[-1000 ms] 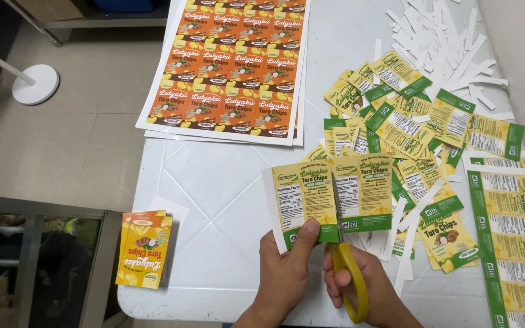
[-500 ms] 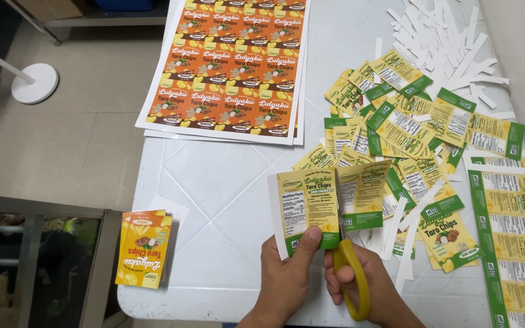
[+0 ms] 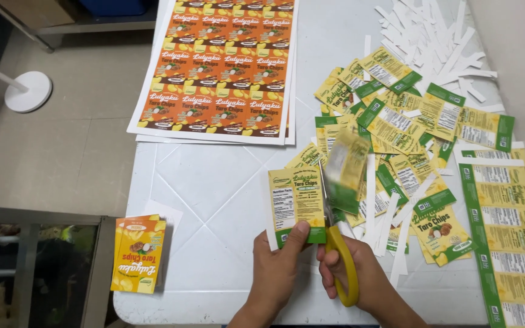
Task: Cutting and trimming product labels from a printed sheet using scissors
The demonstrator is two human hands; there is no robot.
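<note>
Yellow label [image 3: 296,203] now cut apart, right half [image 3: 346,170] newly falling free.

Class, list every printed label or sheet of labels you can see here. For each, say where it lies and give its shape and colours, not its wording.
Label: left hand pinches it, rectangular, yellow and green.
Orange sheets: table top, grid of orange labels, white border.
Cut labels: heaped right of centre, yellow-green rectangles.
Strip: right edge, long, green-edged.
Small stack: bottom left, yellow-orange.

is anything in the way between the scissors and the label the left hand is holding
Nothing visible: the yellow-handled scissors in the right hand already sit against the yellow and green label, which the left hand pinches at its bottom edge.
</note>
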